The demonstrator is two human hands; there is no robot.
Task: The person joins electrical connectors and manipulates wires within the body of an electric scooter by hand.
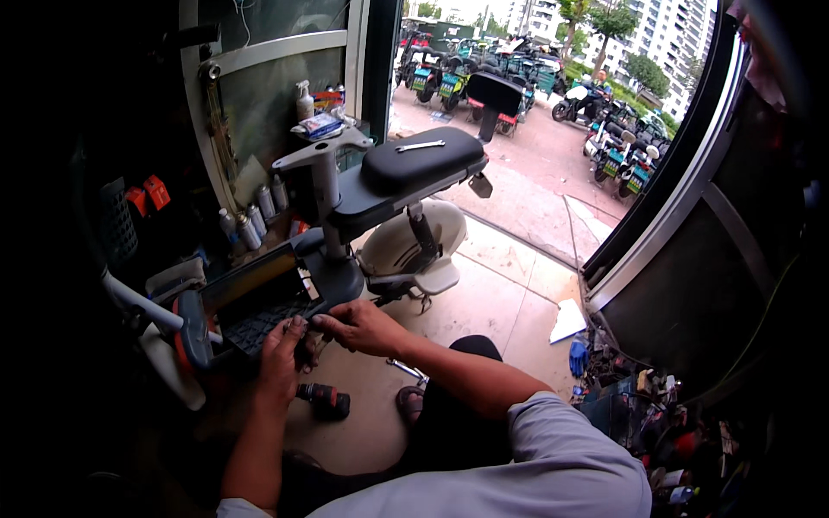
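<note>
Grey shirt point(527, 483) foremost; left hand point(281, 350) and right hand point(358, 328) pinch a small piece point(308, 325), unidentifiable, beside the scooter point(341, 281).
Best steady it with the left, working gently with the right.

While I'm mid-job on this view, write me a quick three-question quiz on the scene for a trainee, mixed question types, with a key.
1. Multiple choice: What lies on top of the black padded seat?
a) a white plastic spray bottle
b) a silver metal wrench
c) a silver aerosol can

2. True or false: The red-and-black power tool lies on the pale floor.

3. Short answer: Are the bare left hand and the bare right hand close together or far apart?

Key:
1. b
2. True
3. Close together; whatever small thing is at their fingertips is too unclear to name.
</note>
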